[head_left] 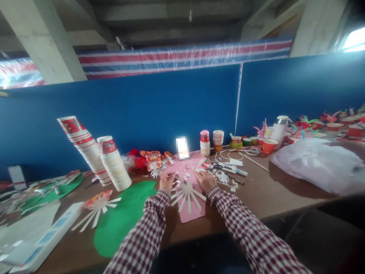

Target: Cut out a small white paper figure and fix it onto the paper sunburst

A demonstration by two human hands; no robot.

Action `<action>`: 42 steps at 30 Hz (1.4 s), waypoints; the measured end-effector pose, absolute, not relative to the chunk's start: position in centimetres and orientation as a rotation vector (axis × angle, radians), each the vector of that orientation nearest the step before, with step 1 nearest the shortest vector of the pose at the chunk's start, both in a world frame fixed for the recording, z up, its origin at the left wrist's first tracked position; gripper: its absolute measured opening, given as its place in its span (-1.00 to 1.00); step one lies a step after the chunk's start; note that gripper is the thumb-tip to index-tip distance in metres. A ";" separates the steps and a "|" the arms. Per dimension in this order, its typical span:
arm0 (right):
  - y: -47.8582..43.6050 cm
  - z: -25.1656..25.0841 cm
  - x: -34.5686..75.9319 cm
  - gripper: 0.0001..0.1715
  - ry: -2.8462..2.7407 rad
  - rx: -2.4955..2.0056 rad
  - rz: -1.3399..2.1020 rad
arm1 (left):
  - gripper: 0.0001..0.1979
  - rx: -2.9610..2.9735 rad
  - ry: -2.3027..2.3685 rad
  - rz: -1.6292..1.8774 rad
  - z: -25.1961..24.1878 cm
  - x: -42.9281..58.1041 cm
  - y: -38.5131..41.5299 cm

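Note:
A white paper piece (187,189) with strips fanning out toward me lies over a pink mat (191,216) on the brown table. My left hand (167,181) is at its upper left, fingers drawn together near small scraps; what they hold, if anything, is too small to name. To its upper right is my right hand (205,180), palm down, fingers stretched toward the paper's top edge. Small white scraps (186,175) lie between the hands. Pens and markers (236,169) are scattered right of my right hand. Red-and-white paper figures (154,161) sit behind my left hand.
Tall leaning paper-cup stacks (115,167) and a green sheet (122,220) are on the left, with another strip-cut piece (98,209) and a long white box (51,238). Rightward are a white plastic bag (316,165), a jar (279,131) and red cups (269,146). Behind stands a blue partition (159,106).

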State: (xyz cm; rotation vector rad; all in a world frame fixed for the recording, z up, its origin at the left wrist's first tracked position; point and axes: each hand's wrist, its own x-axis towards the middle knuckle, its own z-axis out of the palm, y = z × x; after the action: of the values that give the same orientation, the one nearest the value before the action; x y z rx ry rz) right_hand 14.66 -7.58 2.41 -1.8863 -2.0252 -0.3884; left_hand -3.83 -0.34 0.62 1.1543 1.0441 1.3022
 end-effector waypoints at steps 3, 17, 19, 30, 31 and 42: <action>-8.1 2.6 14.8 -0.59 -2.010 -1.899 -0.387 | -0.84 0.973 0.964 1.329 0.1 -3.4 -1.7; -8.3 2.6 14.8 -0.65 -1.990 -1.896 -0.404 | -0.83 0.756 0.747 1.334 -0.6 -3.6 -2.6; -8.4 2.6 14.8 -0.67 -1.993 -1.894 -0.405 | -0.84 0.753 0.743 1.347 -0.7 -3.6 -2.7; -9.1 2.9 14.6 -0.71 -2.020 -1.895 -0.382 | -0.85 0.773 0.766 1.358 -0.3 -3.4 -3.1; -9.1 3.0 14.6 -0.72 -2.021 -1.895 -0.377 | -0.84 0.774 0.768 1.357 -0.3 -3.4 -3.1; -8.2 2.3 14.5 -0.71 -2.035 -1.908 -0.264 | -0.86 0.801 0.737 1.335 -0.5 -3.7 -2.9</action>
State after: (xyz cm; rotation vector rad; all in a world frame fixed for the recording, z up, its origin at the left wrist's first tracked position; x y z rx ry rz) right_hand 14.51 -8.24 2.26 -1.9081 -2.0348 -0.2642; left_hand -3.69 -2.90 -0.54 0.8014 0.7370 1.3353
